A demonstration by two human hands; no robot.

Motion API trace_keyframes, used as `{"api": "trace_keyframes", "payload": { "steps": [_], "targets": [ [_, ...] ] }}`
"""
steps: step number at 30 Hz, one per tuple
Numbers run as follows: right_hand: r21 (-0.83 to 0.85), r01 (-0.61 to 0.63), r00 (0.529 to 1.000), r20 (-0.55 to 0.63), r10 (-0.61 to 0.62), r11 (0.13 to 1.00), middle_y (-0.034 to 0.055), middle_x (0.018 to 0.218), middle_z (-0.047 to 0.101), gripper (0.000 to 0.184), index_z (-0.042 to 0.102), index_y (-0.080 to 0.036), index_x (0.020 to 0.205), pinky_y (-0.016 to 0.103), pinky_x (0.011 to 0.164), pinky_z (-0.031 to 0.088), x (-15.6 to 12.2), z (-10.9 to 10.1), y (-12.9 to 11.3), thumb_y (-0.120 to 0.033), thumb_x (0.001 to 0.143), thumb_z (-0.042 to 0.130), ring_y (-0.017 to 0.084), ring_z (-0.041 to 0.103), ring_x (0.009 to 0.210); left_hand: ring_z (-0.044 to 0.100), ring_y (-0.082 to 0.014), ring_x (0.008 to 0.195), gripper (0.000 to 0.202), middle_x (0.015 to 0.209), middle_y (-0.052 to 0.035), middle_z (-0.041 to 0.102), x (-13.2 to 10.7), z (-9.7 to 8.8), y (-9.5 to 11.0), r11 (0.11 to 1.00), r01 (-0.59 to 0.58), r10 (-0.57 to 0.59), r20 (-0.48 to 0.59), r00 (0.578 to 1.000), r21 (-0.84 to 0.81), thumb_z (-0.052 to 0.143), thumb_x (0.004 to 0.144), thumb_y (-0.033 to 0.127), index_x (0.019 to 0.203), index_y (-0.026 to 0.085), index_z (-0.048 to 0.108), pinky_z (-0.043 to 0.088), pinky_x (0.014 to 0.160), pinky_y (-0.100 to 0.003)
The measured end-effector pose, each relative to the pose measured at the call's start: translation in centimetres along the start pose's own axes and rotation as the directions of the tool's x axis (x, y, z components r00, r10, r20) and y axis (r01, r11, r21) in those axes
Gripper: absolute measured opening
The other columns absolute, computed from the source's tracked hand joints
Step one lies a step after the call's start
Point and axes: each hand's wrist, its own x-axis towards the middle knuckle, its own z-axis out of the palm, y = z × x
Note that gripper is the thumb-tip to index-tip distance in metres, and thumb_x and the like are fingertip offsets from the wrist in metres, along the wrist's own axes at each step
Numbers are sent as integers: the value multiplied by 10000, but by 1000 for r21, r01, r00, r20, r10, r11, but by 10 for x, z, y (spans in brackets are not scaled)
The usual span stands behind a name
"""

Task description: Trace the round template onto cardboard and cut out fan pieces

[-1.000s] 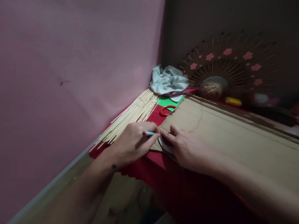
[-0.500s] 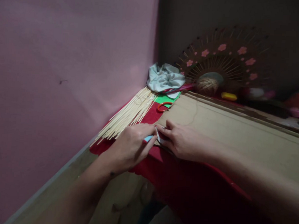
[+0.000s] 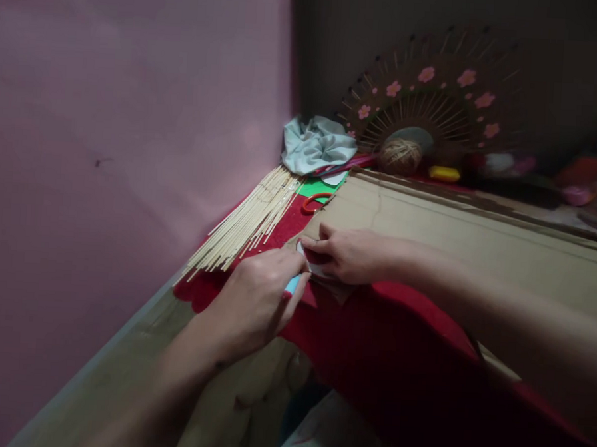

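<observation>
My left hand (image 3: 259, 291) is closed in a pen grip around a slim light-blue pen (image 3: 292, 286) with a red end; its tip is hidden by the fingers. A small piece of white paper (image 3: 317, 270) lies at the near left corner of a large cardboard sheet (image 3: 429, 220). Bent fingers of my right hand (image 3: 344, 254) hold this paper against the cardboard. The two hands are close together, with the paper between them.
Bamboo sticks (image 3: 243, 227) lie in a bundle at left on red cloth (image 3: 372, 341), near the pink wall (image 3: 132, 141). Orange scissor-like handle (image 3: 309, 203), pale fabric (image 3: 317, 144), twine ball (image 3: 401, 155), yellow object (image 3: 444, 173) and flowered fan (image 3: 425, 90) stand behind.
The view has shifted, so the background sits slightly left and higher. My right hand and the near cardboard edge appear raised a little, with more red cloth showing beneath. Both hands keep their holds.
</observation>
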Motion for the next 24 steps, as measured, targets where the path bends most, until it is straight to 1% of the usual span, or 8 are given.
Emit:
{"api": "trace_keyframes", "payload": {
  "steps": [5, 8, 11, 15, 18, 20, 22, 24],
  "targets": [
    [35, 38, 999, 32, -39, 999, 103, 1059, 457, 519, 426, -261, 1318, 316, 634, 377, 2, -4, 4, -423, 825, 417, 154, 504, 668, 466, -132, 624, 132, 702, -22, 535, 5, 2, 5, 995, 4, -8, 38, 999, 99, 415, 831, 154, 727, 168, 495, 355, 563, -265],
    [38, 38, 999, 18, -39, 999, 108, 1061, 454, 535, 440, -259, 1307, 321, 632, 386, 2, -3, 6, -449, 807, 436, 161, 508, 668, 500, -164, 677, 174, 732, -51, 558, 9, 3, 10, 988, 4, -18, 88, 996, 153, 375, 839, 158, 781, 149, 539, 390, 603, -295],
    [44, 72, 997, 3, -72, 996, 102, 1024, 473, 514, 477, -258, 1274, 316, 635, 390, 3, -2, 9, -458, 802, 446, 167, 516, 688, 524, -185, 697, 230, 751, -72, 574, 14, 5, 20, 981, -10, -17, 134, 991, 193, 344, 852, 172, 789, 140, 562, 421, 626, -324],
    [43, 74, 997, 34, -76, 996, 104, 1038, 505, 526, 480, -244, 1279, 307, 641, 390, 3, -6, 8, -433, 787, 486, 190, 533, 759, 552, -194, 712, 246, 763, -83, 589, 20, 7, 35, 982, -33, 2, 162, 987, 187, 352, 860, 191, 777, 137, 577, 451, 653, -340],
    [37, 67, 995, 66, -69, 997, 118, 1062, 517, 542, 459, -219, 1304, 312, 665, 396, 1, -11, 4, -411, 798, 495, 206, 538, 800, 572, -166, 712, 222, 777, -53, 611, 21, -3, 37, 996, -22, 11, 130, 992, 82, 393, 871, 223, 794, 155, 589, 458, 677, -312],
    [18, 59, 995, 81, -60, 998, 135, 1082, 513, 528, 466, -197, 1300, 325, 686, 399, -1, -14, 1, -394, 811, 486, 215, 539, 818, 571, -130, 675, 163, 762, -12, 619, 21, -14, 32, 999, 33, -31, 85, 996, -24, 454, 860, 245, 836, 180, 601, 450, 646, -265],
    [12, 39, 996, 82, -40, 999, 146, 1114, 494, 516, 472, -195, 1297, 339, 676, 401, -2, -14, 0, -394, 822, 457, 221, 545, 811, 552, -110, 613, 130, 704, 15, 614, 23, -24, 24, 983, 143, -139, 42, 989, -116, 519, 831, 280, 828, 200, 622, 429, 567, -231],
    [33, 24, 997, 68, -26, 999, 144, 1133, 475, 522, 469, -208, 1302, 342, 651, 403, -2, -13, 2, -404, 820, 436, 224, 551, 799, 528, -99, 556, 143, 627, 27, 593, 26, -29, 14, 925, 286, -276, 73, 958, -250, 564, 800, 322, 772, 202, 637, 405, 500, -211]
  ]
}}
